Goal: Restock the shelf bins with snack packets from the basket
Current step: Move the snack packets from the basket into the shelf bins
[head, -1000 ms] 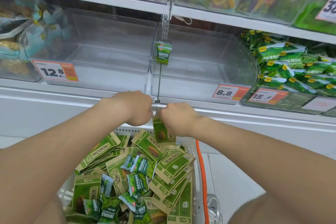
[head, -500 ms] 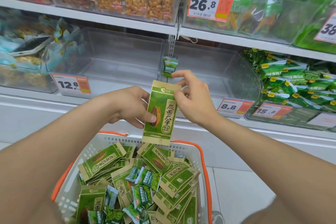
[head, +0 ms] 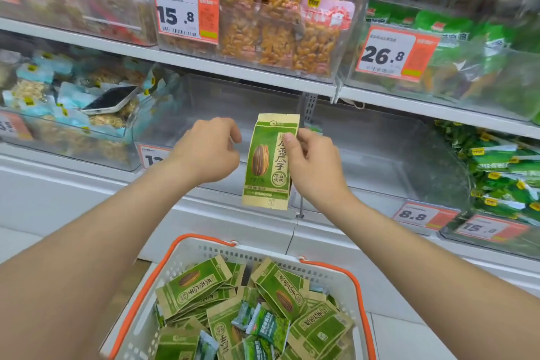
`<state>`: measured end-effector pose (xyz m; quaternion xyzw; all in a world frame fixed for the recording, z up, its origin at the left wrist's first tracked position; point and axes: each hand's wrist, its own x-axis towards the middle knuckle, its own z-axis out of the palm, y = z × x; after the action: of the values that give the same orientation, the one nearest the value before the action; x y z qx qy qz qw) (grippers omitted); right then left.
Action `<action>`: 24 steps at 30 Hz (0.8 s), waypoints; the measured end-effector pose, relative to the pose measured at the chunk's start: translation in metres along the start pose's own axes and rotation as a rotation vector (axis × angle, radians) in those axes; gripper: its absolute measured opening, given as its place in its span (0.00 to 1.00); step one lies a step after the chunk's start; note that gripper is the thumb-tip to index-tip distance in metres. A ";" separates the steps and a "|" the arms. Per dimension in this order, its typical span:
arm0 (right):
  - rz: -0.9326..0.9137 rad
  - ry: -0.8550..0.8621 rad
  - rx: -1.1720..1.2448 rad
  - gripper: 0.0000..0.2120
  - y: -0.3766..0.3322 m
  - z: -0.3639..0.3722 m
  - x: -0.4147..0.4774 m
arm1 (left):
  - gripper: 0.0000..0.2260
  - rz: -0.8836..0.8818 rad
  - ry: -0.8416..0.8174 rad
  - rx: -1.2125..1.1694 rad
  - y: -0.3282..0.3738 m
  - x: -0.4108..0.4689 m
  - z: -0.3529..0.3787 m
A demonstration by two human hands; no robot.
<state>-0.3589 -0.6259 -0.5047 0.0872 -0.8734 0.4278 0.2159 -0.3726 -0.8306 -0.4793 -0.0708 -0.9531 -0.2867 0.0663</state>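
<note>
My right hand point(head: 314, 165) pinches a green and tan sunflower seed packet point(head: 270, 162) by its right edge, holding it upright in front of the clear shelf bins. My left hand point(head: 209, 150) hovers just left of the packet, fingers loosely curled, holding nothing. Below, a white basket with orange handles point(head: 333, 273) is filled with several more seed packets point(head: 194, 286) and small green snack packets point(head: 267, 326). Behind the hands stand two clear bins, one on the left point(head: 233, 102) and one on the right point(head: 385, 155), with almost nothing in them.
A phone point(head: 109, 101) lies on the packets in the bin at far left. Green packets point(head: 502, 166) fill the bin at right. Upper-shelf bins hold orange snacks point(head: 271, 23) and green bags point(head: 467, 61). Price tags point(head: 423, 215) hang on the bin fronts.
Both hands came up from the basket with one seed packet. My left hand has let go of it; the right hand alone holds it, higher, before the bins.
</note>
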 end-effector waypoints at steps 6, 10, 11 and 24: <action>0.115 0.046 0.071 0.18 -0.003 0.060 0.060 | 0.13 -0.043 0.100 0.078 -0.055 0.015 -0.012; 0.367 0.119 0.147 0.22 0.005 0.111 0.109 | 0.09 -0.041 0.076 0.180 -0.088 0.021 -0.011; 0.416 0.120 0.186 0.20 0.007 0.123 0.120 | 0.12 -0.028 0.077 0.202 -0.093 0.022 -0.010; 0.205 -0.092 -0.407 0.22 -0.001 0.234 0.209 | 0.22 0.154 0.157 0.232 -0.119 0.045 0.002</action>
<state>-0.6155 -0.8032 -0.5358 -0.0280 -0.9548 0.2583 0.1445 -0.4379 -0.9233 -0.5377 -0.1130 -0.9635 -0.1733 0.1700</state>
